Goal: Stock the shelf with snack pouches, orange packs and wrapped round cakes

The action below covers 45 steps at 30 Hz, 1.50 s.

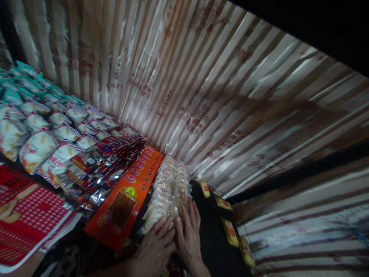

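Observation:
My left hand [155, 246] and my right hand [188, 231] lie side by side at the bottom middle, fingers stretched flat on the near end of a row of clear packs of pale biscuits [168, 184]. Neither hand grips anything. An orange pack of brown sticks [128, 196] lies just left of the biscuit row. A dark bare gap [211, 231] on the shelf sits right of my right hand.
Silvery red snack packs [98, 169] and white puffed bags [37, 146] fill the left. Teal packs [25, 82] lie at the far left back. A red checked pack [25, 215] sits at the near left. Yellow price tags [230, 231] line the shelf edge. Striped glossy wrapping [219, 96] rises behind.

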Available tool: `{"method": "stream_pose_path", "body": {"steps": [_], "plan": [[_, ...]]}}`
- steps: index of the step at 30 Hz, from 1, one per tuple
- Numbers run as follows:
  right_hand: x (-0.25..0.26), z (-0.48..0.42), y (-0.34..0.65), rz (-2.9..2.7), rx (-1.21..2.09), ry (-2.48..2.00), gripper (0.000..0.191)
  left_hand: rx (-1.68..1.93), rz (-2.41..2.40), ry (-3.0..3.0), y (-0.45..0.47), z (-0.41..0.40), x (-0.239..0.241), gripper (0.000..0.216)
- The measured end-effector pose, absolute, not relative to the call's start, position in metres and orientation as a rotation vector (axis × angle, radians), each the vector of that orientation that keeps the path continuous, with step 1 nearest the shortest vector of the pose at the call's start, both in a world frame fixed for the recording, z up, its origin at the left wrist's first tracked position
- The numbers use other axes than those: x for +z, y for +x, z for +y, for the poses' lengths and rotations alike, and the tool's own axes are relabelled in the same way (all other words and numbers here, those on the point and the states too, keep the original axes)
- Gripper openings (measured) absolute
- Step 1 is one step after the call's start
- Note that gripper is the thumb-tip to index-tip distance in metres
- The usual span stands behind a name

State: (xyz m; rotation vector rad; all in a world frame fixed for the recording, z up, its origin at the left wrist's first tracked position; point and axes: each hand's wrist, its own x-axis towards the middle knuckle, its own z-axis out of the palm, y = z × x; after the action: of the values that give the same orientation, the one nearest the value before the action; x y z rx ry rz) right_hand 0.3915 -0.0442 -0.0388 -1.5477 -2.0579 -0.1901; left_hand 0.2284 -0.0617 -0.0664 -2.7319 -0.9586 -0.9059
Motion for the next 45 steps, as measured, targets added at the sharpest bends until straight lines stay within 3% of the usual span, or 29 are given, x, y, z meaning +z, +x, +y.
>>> {"method": "stream_pose_path", "body": {"steps": [4,10,19,25,34,41,45], "plan": [[-0.073,-0.053,0.403,-1.909,-0.125,-1.662,0.045,-0.911,-0.94,-2.677,0.231,-0.059,-0.069,0.047],[-0.079,-0.054,0.399,-1.838,-0.037,-1.689,0.048,-0.922,-0.943,-2.628,0.231,-0.058,-0.074,0.05],[-0.103,-0.053,0.418,-1.893,-0.131,-1.652,0.053,-1.21,-0.919,-2.299,0.244,-0.052,-0.09,0.036],[-0.092,-0.074,0.42,-1.805,-0.084,-1.711,0.049,-1.045,-0.903,-2.491,0.234,-0.059,-0.084,0.038],[-0.044,-0.045,0.455,-1.436,0.014,-1.705,0.049,-1.213,-1.047,-2.481,0.22,-0.063,-0.052,0.03],[0.006,0.052,0.458,-1.684,0.103,-1.559,0.041,-1.38,-1.559,-2.747,0.2,0.035,0.03,0.03],[0.016,0.115,0.456,-1.933,0.1,-1.516,0.035,-0.985,-1.955,-2.811,0.206,0.127,0.042,0.031]]}}
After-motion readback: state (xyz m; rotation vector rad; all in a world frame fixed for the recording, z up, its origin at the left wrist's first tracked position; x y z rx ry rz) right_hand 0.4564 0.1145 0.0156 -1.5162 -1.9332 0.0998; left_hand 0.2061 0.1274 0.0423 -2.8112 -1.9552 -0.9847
